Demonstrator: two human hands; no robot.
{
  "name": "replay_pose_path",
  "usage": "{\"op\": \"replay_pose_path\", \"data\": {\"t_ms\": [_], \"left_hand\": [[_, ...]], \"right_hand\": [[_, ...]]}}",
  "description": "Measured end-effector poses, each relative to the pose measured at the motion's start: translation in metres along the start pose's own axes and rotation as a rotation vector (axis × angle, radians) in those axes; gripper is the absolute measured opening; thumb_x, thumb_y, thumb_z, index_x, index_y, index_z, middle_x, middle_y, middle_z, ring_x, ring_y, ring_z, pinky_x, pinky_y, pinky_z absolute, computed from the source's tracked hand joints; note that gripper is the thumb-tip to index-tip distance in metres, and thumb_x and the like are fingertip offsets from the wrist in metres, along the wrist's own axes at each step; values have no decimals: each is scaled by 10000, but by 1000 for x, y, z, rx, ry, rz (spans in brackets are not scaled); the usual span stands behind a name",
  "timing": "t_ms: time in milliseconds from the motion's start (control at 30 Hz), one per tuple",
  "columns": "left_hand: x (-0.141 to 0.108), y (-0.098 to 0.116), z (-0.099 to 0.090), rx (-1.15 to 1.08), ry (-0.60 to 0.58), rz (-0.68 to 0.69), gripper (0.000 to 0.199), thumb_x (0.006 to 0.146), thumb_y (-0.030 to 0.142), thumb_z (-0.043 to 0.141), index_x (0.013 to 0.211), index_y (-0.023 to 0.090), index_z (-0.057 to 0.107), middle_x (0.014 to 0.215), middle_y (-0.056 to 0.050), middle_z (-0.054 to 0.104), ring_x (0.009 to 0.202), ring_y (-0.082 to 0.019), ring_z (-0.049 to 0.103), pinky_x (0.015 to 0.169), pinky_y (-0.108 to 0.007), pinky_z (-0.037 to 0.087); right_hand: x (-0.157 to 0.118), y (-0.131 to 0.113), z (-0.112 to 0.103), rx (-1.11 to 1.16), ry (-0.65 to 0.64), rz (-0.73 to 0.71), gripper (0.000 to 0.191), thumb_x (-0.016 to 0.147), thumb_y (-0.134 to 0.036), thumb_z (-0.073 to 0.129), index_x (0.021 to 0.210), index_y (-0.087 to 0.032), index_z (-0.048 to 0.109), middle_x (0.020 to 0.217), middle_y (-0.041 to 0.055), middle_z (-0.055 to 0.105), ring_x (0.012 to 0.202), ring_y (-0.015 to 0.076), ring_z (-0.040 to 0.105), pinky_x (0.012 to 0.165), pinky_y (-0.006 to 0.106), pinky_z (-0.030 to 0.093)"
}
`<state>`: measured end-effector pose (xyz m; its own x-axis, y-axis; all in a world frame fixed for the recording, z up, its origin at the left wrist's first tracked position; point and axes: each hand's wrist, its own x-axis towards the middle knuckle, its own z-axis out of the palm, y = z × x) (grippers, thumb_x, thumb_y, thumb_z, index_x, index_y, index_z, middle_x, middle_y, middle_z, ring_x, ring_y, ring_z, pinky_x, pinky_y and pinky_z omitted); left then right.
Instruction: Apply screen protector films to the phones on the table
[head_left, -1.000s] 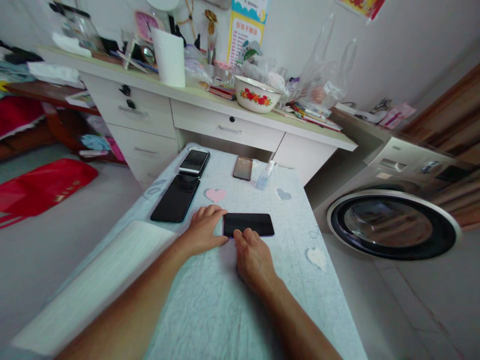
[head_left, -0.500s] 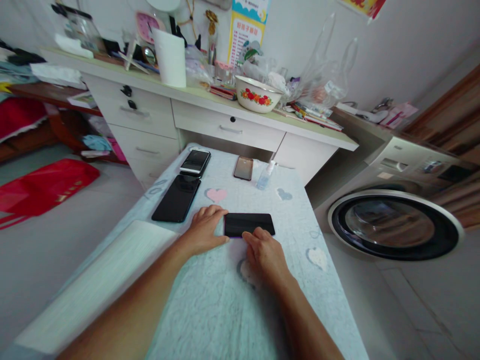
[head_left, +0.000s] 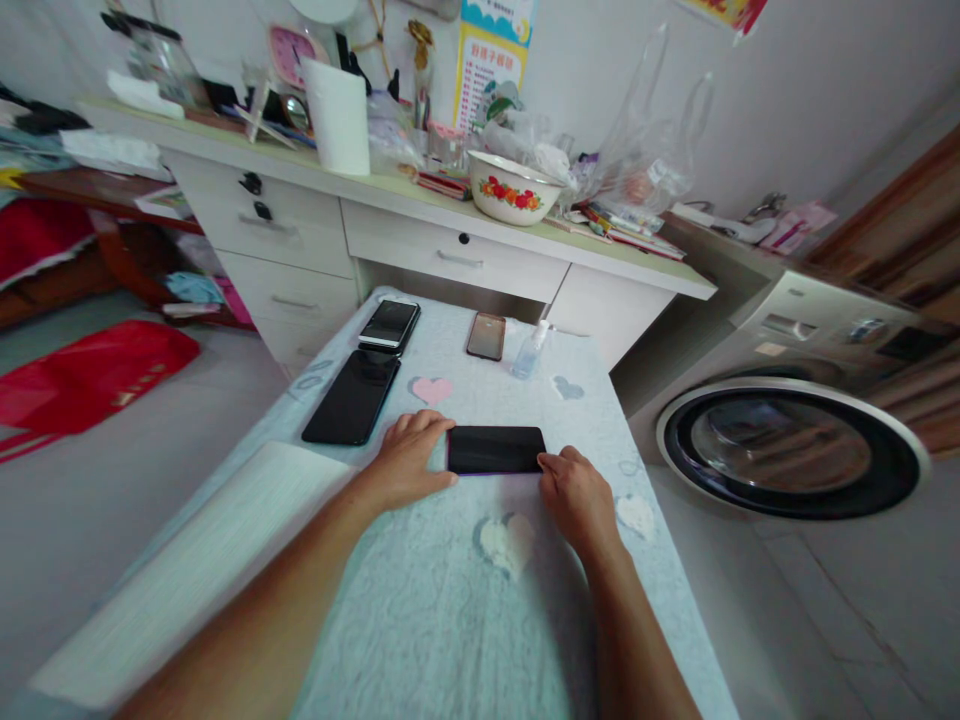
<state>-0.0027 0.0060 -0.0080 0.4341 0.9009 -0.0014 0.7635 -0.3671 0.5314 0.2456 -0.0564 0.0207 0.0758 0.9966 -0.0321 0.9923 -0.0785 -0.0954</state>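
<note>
A black-screened smartphone (head_left: 495, 450) with a thin purple edge lies sideways on the cloth-covered table (head_left: 450, 610). My left hand (head_left: 411, 455) spans its left end, fingertips at the upper corner and thumb near the lower one, bracing it. At the lower right corner is my right hand (head_left: 577, 490), its fingers curled into a pinch against the phone's edge. Whatever those fingers may hold is hidden. Beyond my left hand lies a larger black phone (head_left: 354, 398), with a white-framed phone (head_left: 389, 325) on a dark case or device above it.
A phone case (head_left: 486, 336) and a clear spray bottle (head_left: 531, 350) lie toward the far end. A long whitish strip (head_left: 202, 570) runs along the left side. Behind stands a drawer desk (head_left: 465, 250) bearing a flowered bowl (head_left: 514, 190); a washing machine (head_left: 787, 450) is on the right.
My right hand has slid right along the phone's near edge, from its middle to the lower right corner. My left hand and the phone have stayed in place.
</note>
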Motion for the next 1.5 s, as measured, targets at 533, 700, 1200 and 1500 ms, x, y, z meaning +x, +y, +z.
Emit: {"op": "replay_pose_path", "data": {"t_ms": [533,700,1200,1500], "left_hand": [[2,-1,3,-3,27,8,662,660,362,659,1290,234,503,1320,-83,492,1206,-317,428,1032,-451,348],[2,-1,4,20,26,10,660,667,328,627,1305,214,501,1323,-86,494,1192,-306,437,1031,-443,351],[4,1,8,56,92,0,681,640,483,720,1250,243,536,1284,-72,536,1156,-314,470,986,-439,379],[4,0,7,38,73,1,665,657,468,705,1256,243,526,1288,-82,526,1165,-319,462,986,-440,365]], "right_hand": [[-11,-59,21,65,85,-416,186,912,-121,471,989,-211,614,900,42,572,823,186,508,672,281,359],[-10,-72,25,78,112,-517,217,983,-175,404,1030,-230,609,891,25,558,801,179,482,687,281,342],[7,-49,24,9,116,-249,313,938,-126,442,1136,-266,641,931,51,558,863,205,509,716,288,382],[12,-15,28,62,167,-117,332,959,-182,406,1154,-286,654,916,56,573,836,207,520,666,274,350]]}}
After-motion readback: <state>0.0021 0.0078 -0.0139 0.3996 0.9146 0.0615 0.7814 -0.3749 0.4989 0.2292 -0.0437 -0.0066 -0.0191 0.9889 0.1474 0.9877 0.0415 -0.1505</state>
